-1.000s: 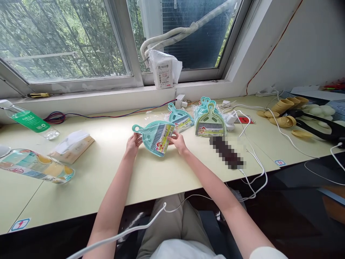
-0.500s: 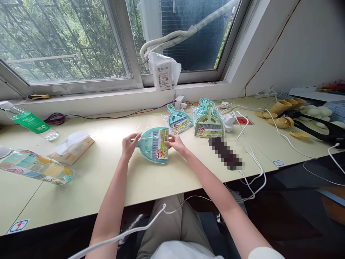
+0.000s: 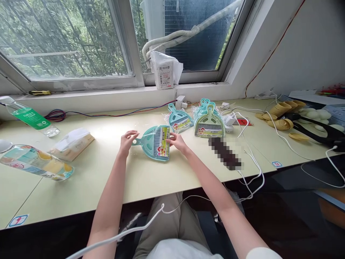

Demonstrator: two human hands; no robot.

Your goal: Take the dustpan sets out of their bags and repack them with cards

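A teal dustpan with a grey-bristled brush and a printed label point(image 3: 153, 144) lies in clear plastic wrap on the pale table, its handle to the left. My right hand point(image 3: 177, 141) grips its label edge between thumb and fingers. Beside the handle, my left hand point(image 3: 129, 139) is closed, fingers pinched on what looks like the clear wrap. Behind them sits another wrapped teal dustpan set point(image 3: 179, 118), and to its right a stack of several wrapped sets point(image 3: 209, 124) with a green one in front.
Two bottles point(image 3: 32, 118) point(image 3: 37, 165) and a tissue pack point(image 3: 72, 144) are at the left. White cables point(image 3: 254, 162) cross the right side, near yellowish cups point(image 3: 281, 108) and a black object. A boxed item point(image 3: 164, 75) stands on the sill.
My left hand has shifted slightly left, off the dustpan's handle end, which now shows. The dustpan's label edge has moved slightly right and up with my right hand.
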